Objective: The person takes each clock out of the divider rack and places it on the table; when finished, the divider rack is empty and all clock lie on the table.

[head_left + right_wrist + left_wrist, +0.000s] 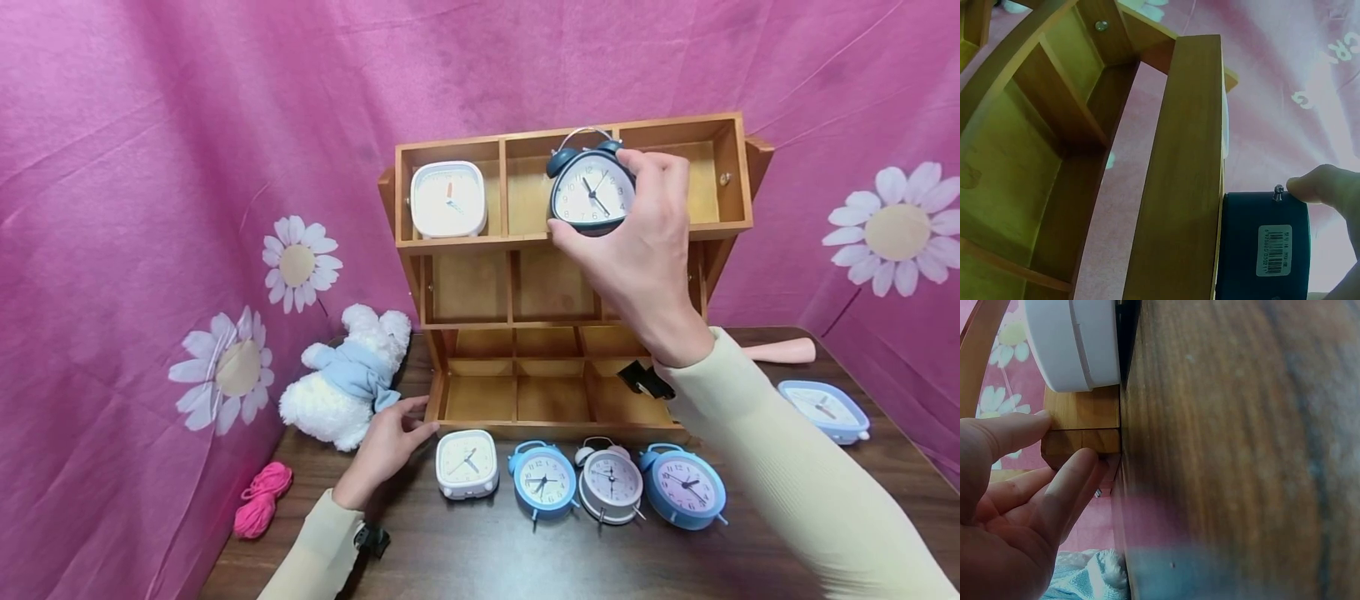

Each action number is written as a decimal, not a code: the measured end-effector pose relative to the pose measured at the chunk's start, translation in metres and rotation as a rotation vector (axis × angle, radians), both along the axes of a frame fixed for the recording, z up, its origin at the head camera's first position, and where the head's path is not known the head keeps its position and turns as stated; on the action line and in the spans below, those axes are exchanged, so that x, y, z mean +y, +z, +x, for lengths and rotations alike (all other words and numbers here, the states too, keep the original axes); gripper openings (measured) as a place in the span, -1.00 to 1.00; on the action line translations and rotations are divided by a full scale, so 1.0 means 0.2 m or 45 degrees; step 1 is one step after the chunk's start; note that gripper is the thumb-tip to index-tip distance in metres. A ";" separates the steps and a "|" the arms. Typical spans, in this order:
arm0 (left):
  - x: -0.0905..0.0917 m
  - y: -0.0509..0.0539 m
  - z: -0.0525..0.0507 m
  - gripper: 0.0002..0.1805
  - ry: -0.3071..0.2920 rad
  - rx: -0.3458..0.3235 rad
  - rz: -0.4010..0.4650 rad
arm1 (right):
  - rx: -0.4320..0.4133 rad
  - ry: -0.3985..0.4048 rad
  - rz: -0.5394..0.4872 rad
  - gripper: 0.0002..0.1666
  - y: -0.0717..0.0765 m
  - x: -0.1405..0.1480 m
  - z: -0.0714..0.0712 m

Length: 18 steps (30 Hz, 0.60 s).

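Observation:
My right hand [647, 237] grips a dark teal rounded-triangle twin-bell alarm clock [576, 198] by its sides, before the middle compartment of the top tier of a wooden tiered shelf [471, 287]. In the right wrist view, the underside of the dark clock [1241, 250] shows a barcode label, beside the shelf's edge [1179, 169]. With thumb and fingers, my left hand [386, 446] pinches the shelf's lower left front corner [1082, 440]. A white square clock [448, 200] stands in the top left compartment. Another white square clock [467, 464] is near my left hand.
Along the shelf's front stand a blue clock [546, 481], a white twin-bell clock [611, 486] and another blue clock [686, 492]. At right lie a blue-rimmed clock [823, 410] and a pink handle [783, 351]. A plush toy [348, 379] and pink yarn [262, 500] are left.

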<state>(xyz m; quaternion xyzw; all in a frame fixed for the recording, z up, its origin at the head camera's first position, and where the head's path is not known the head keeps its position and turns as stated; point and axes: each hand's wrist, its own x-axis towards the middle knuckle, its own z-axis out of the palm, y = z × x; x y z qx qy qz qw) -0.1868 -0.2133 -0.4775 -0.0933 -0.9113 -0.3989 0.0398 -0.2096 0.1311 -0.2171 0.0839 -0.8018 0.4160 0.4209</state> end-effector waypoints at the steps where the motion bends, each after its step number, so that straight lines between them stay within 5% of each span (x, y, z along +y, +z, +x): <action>1: -0.01 -0.02 -0.01 -0.45 -0.009 0.010 -0.002 | -0.010 -0.001 -0.001 0.03 0.00 0.00 0.01; 5: -0.06 -0.14 -0.07 -0.41 -0.026 0.051 -0.034 | -0.027 -0.005 0.013 0.04 -0.02 0.02 0.04; 8: -0.08 -0.17 -0.09 -0.39 -0.041 0.065 -0.021 | -0.021 -0.007 0.017 0.04 -0.04 0.04 0.06; 18: -0.03 -0.07 -0.04 -0.46 -0.005 0.035 -0.009 | -0.062 -0.013 0.025 0.06 -0.10 0.10 0.15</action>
